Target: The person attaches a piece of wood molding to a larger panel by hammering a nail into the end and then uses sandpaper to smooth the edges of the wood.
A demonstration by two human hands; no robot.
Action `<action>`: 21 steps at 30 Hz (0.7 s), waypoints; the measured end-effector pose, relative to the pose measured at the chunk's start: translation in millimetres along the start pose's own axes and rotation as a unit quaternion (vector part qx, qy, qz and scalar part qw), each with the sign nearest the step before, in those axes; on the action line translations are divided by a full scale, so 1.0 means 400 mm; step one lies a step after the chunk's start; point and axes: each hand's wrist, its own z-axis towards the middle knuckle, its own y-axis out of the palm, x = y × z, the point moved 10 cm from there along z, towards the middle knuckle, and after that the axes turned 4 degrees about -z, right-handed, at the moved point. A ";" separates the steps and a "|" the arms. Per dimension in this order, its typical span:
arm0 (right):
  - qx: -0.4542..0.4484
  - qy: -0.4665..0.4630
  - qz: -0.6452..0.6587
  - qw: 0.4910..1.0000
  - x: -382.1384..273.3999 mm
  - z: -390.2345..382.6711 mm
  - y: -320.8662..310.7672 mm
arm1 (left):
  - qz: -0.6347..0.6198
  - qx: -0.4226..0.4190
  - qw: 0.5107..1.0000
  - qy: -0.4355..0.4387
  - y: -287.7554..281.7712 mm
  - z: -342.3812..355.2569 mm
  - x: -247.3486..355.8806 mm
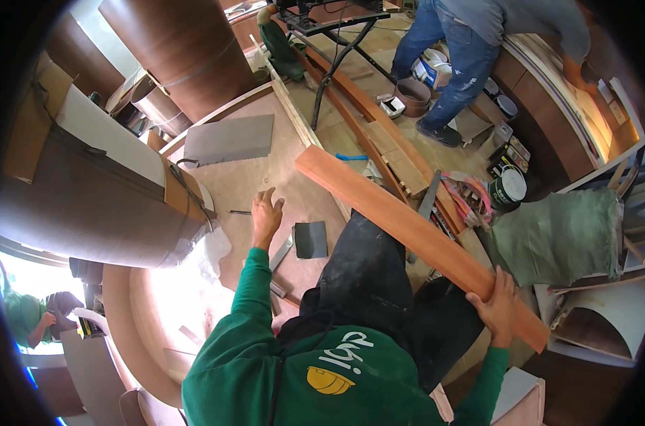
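Observation:
A long reddish-brown wooden board (407, 231) lies slantwise across my thighs. Near its lower right end, my right hand (496, 309) grips it, with the thumb on the upper face and the fingers over the far edge. My left hand (266, 216) is held over the pale plywood surface (233, 174), its fingers apart and nothing in it. Close to that hand are a pencil-like dark stick (240, 212) and a dark square of what looks like sandpaper (311, 240). A metal strip, perhaps a blade or ruler (282, 253), lies partly beside my left sleeve.
A grey-brown rectangular sheet (230, 139) rests farther along the plywood. Large rolled sheets (177, 53) stand at the left. Long timber strips (379, 121) lie on the floor ahead. Another person in jeans (450, 57) bends at the upper right, near buckets (507, 186) and a green sack (556, 234).

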 end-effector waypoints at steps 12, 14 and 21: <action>-0.136 -0.139 -0.027 0.981 -0.321 0.158 0.070 | 0.074 -0.030 0.997 0.000 0.043 -0.086 -0.021; -0.175 -0.145 0.036 0.973 -0.315 0.181 0.042 | 0.066 -0.031 0.997 -0.012 0.032 -0.081 -0.013; -0.286 -0.135 0.148 0.937 -0.317 0.201 0.047 | 0.064 -0.042 0.996 -0.036 0.038 -0.073 -0.011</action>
